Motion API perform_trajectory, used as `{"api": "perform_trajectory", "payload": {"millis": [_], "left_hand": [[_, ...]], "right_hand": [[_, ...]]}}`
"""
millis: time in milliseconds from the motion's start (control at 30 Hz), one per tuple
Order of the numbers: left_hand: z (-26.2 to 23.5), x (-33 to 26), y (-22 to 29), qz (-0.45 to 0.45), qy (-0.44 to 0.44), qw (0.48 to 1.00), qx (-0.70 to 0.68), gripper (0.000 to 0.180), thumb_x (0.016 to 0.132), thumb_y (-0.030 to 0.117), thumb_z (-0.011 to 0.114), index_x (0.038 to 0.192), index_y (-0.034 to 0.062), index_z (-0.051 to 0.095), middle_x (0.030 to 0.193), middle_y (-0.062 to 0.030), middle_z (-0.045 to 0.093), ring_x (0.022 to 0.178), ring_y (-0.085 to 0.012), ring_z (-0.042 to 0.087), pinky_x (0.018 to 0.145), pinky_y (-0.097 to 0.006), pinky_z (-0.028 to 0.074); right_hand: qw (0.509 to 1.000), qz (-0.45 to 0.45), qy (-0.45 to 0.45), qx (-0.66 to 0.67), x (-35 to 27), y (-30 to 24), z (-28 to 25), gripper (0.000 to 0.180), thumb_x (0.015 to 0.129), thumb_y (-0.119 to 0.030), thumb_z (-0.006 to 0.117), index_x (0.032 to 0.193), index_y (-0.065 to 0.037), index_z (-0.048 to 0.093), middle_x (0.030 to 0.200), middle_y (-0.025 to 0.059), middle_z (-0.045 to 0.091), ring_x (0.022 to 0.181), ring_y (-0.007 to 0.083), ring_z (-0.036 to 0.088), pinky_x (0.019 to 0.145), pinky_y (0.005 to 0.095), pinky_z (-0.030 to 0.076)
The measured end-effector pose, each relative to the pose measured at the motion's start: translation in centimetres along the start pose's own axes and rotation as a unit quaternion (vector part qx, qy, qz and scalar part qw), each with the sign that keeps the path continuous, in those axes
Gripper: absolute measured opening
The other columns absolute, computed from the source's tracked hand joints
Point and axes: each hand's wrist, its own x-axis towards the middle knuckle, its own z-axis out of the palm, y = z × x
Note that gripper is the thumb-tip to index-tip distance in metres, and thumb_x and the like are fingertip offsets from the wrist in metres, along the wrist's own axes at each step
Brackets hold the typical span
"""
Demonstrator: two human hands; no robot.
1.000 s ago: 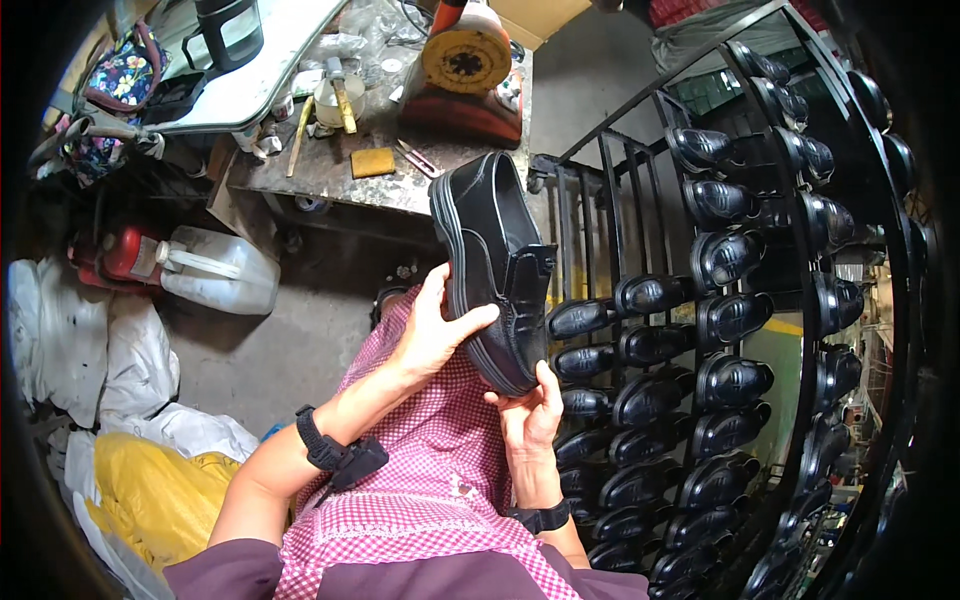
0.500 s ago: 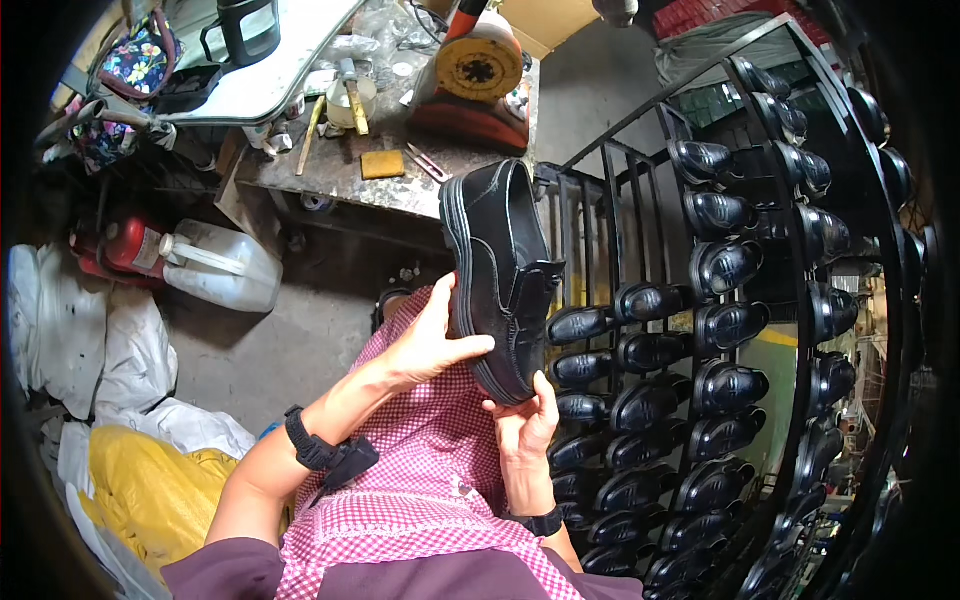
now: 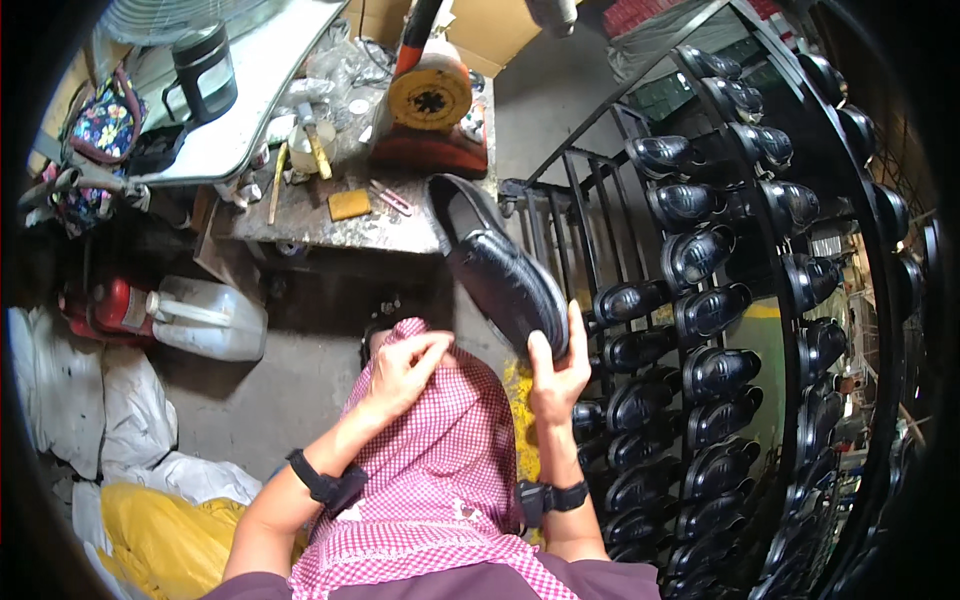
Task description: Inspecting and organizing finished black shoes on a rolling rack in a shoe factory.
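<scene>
My right hand (image 3: 558, 375) grips a black leather slip-on shoe (image 3: 510, 285) by its toe end, thumb on the upper and fingers along the far side. The shoe is tilted, its opening up and away from me, its heel end near the workbench. My left hand (image 3: 405, 375) is apart from the shoe, fingers curled at the raised edge of my pink checked apron (image 3: 430, 440). Cloth bunches just above these fingers, so the hand appears closed on it. Black bands circle both my wrists.
Ahead stands a workbench (image 3: 330, 228) with an orange machine (image 3: 430, 100), a brush (image 3: 318, 150) and a yellowish block (image 3: 349, 205). A black metal rack (image 3: 575, 215) of many black shoes fills the right. A white jug (image 3: 215, 318) and yellow sack (image 3: 165, 530) lie left.
My left hand has let go of the shoe and moved to the apron. The shoe has turned in my right hand, showing its upper instead of its side. The view has shifted right.
</scene>
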Motion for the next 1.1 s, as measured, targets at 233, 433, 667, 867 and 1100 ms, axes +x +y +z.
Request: {"api": "perform_trajectory", "payload": {"millis": [233, 433, 667, 867, 1100], "left_hand": [[1.3, -1.6, -3.9, 0.257, 0.008, 0.929, 0.268, 0.024, 0.076, 0.014, 0.065, 0.058, 0.0073, 0.050, 0.051, -0.0084, 0.049, 0.045, -0.0226, 0.052, 0.043, -0.034, 0.040], [1.5, -0.4, -3.3, 0.271, 0.013, 0.915, 0.297, 0.025, 0.075, 0.014, 0.065, 0.057, 0.0091, 0.049, 0.048, -0.0060, 0.046, 0.042, -0.0196, 0.050, 0.041, -0.032, 0.041], [1.7, 0.5, -3.0, 0.275, 0.029, 0.909, 0.311, 0.021, 0.073, 0.011, 0.065, 0.058, 0.0093, 0.050, 0.047, -0.0033, 0.047, 0.041, -0.0159, 0.051, 0.039, -0.029, 0.041], [1.6, 0.8, -2.8, 0.278, 0.047, 0.914, 0.291, 0.030, 0.070, 0.007, 0.064, 0.050, 0.0097, 0.042, 0.042, -0.0043, 0.043, 0.037, -0.0173, 0.048, 0.036, -0.030, 0.036], [1.2, 0.5, -2.9, 0.280, 0.046, 0.908, 0.307, 0.028, 0.070, 0.007, 0.065, 0.052, 0.0104, 0.043, 0.044, -0.0025, 0.044, 0.038, -0.0154, 0.049, 0.037, -0.028, 0.038]], "right_hand": [[0.958, -0.062, 0.048, -0.275, 13.6, 0.5, 2.1, 0.063, 0.079, -0.026, 0.066, 0.132, -0.004, 0.041, 0.090, 0.0286, 0.062, 0.080, 0.0340, 0.064, 0.073, 0.0378, 0.049], [0.913, -0.214, 0.098, -0.333, 23.7, 1.2, 4.8, 0.064, 0.079, -0.035, 0.059, 0.131, -0.004, 0.041, 0.067, 0.0252, 0.060, 0.061, 0.0382, 0.061, 0.062, 0.0428, 0.048], [0.901, -0.204, 0.137, -0.358, 29.3, 0.4, 7.5, 0.063, 0.079, -0.035, 0.058, 0.132, -0.005, 0.039, 0.077, 0.0268, 0.062, 0.071, 0.0394, 0.062, 0.067, 0.0438, 0.048], [0.893, -0.213, 0.145, -0.369, 31.0, 0.5, 8.1, 0.063, 0.079, -0.033, 0.058, 0.132, -0.004, 0.039, 0.071, 0.0247, 0.062, 0.066, 0.0380, 0.062, 0.064, 0.0428, 0.049], [0.895, -0.221, 0.139, -0.361, 31.3, -0.1, 9.0, 0.064, 0.079, -0.032, 0.058, 0.132, -0.003, 0.039, 0.072, 0.0251, 0.062, 0.066, 0.0380, 0.062, 0.065, 0.0438, 0.049]]}}
